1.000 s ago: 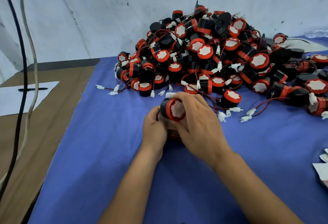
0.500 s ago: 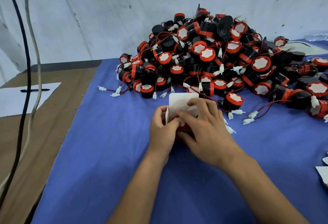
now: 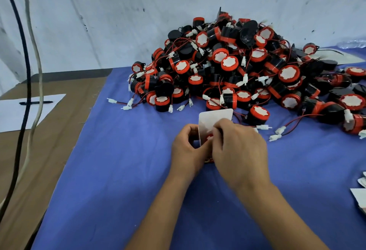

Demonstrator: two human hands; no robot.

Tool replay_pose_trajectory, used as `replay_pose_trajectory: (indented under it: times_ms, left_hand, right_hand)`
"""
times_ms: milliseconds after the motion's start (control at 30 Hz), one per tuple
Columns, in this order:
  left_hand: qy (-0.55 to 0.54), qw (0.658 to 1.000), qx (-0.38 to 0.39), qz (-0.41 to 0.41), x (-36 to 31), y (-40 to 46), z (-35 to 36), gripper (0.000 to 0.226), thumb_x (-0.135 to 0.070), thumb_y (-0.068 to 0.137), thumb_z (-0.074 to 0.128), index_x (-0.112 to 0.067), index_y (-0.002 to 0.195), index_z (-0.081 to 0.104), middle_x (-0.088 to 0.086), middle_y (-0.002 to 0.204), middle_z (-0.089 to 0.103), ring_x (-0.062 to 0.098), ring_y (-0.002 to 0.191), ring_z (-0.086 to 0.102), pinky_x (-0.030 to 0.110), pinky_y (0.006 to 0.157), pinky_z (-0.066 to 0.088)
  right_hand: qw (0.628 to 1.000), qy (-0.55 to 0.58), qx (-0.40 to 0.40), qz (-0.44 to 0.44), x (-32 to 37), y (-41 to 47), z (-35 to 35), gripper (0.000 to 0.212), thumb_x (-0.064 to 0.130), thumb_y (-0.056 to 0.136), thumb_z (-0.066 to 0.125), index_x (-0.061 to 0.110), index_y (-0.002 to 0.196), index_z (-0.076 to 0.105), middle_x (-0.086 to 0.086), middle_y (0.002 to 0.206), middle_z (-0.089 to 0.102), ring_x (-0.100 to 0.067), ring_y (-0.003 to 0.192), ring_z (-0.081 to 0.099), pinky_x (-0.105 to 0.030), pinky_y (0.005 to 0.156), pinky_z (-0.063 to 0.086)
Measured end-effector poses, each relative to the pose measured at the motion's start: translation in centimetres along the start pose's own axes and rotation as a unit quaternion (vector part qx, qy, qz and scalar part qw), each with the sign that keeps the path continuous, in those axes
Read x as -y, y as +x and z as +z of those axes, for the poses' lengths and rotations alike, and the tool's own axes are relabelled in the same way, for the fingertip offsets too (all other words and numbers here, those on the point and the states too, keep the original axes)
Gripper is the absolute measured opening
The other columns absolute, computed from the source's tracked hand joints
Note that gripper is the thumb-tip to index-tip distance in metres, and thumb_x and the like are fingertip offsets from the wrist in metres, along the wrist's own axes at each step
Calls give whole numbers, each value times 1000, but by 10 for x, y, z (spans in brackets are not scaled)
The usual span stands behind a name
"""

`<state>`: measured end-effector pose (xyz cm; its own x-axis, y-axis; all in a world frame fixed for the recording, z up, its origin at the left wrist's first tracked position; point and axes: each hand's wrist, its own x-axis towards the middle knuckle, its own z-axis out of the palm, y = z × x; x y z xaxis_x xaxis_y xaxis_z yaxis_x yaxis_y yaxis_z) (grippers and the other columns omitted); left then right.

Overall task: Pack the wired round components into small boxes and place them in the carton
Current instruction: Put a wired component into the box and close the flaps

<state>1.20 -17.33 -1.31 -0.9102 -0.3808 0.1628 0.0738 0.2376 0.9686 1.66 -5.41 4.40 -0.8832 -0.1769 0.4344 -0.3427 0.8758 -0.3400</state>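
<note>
Hands meet at the middle of the blue cloth, and from my screen I see both working on 1 small white box. My left hand grips the box from its left side, fingers curled round the edge. My right hand pinches the raised white flap at its near edge, thumb and fingers bent over it. A bit of red from 1 component shows between the hands, inside the box as far as I can tell; most of it is hidden. Just beyond the box lies the pile of black-and-red round parts with red wires and white plugs, heaped against the white wall. At the right edge I see flat white pieces on the cloth. To the left, a paper sheet with a pen lies on the brown tabletop, and 2 cables hang in front of it.
</note>
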Motion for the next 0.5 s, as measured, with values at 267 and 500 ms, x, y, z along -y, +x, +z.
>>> replay_pose_trajectory:
  times_ms: [267, 500]
  left_hand:
    - [52, 999, 9, -1, 3, -2, 8, 8, -27, 97, 67, -25, 90, 65, -9, 88, 74, 12, 84, 67, 40, 75, 58]
    - [29, 999, 31, -18, 0, 1, 8, 18, -14, 96, 62, -27, 106, 70, -9, 96, 76, 16, 92, 72, 49, 82, 61]
  right_hand:
    - [991, -90, 102, 4, 7, 0, -2, 25, 10, 97, 46, 26, 109, 61, 4, 102, 63, -16, 81, 49, -26, 62, 37]
    - [996, 67, 50, 13, -7, 6, -3, 11, 12, 96, 60, 18, 103, 54, -2, 90, 65, -24, 79, 59, -38, 63, 49]
